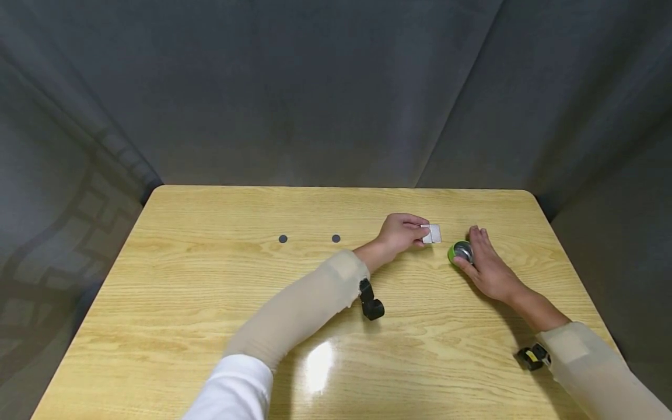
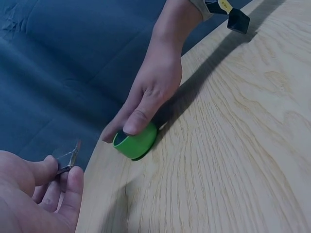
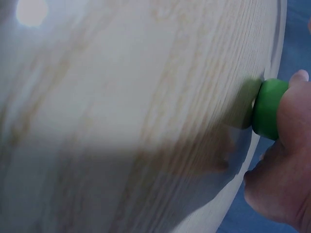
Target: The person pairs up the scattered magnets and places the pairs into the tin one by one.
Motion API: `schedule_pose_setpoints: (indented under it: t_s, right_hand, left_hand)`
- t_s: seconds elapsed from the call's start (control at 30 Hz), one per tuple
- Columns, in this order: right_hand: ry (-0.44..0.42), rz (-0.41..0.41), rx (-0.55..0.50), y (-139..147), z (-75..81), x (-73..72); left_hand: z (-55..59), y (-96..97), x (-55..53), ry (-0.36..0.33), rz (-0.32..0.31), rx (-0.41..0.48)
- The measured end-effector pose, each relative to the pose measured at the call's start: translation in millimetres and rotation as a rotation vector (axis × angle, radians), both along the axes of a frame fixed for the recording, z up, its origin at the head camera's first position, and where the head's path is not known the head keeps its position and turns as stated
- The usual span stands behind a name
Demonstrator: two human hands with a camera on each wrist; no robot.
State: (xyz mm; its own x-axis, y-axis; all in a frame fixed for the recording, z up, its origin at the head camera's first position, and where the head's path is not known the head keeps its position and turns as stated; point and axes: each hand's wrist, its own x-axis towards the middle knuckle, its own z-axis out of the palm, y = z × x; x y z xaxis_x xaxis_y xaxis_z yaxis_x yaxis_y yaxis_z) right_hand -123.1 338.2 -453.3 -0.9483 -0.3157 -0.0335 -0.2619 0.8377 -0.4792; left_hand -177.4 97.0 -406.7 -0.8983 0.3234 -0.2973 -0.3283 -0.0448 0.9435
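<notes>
My left hand [image 1: 401, 232] pinches a small flat silvery-white square [image 1: 433, 234], with a line across its face, between thumb and fingers. In the left wrist view this square piece [image 2: 73, 158] is seen nearly edge-on, held up off the tabletop. To its right a short round green cup [image 1: 452, 254] with a shiny metal inside stands upright on the table. My right hand [image 1: 490, 271] holds the cup from the right, thumb at its near rim and straight fingers along its far side. The right wrist view shows the green wall of the cup [image 3: 269, 108], partly hidden by the hand.
Two dark round spots [image 1: 336, 238] lie on the wooden table [image 1: 210, 303], left of the left hand. Grey curtains [image 1: 294, 93] hang behind the table and at both sides. Black wrist cameras [image 1: 371, 303] stick out from both forearms.
</notes>
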Motion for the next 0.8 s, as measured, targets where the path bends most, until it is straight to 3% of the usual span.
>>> schedule_pose_setpoints:
  t_s: [0.8]
  right_hand:
    - [-0.015, 0.014, 0.007, 0, 3.2, 1.3]
  left_hand:
    - [-5.2, 51.5, 0.4, 0.039, 0.028, -0.086]
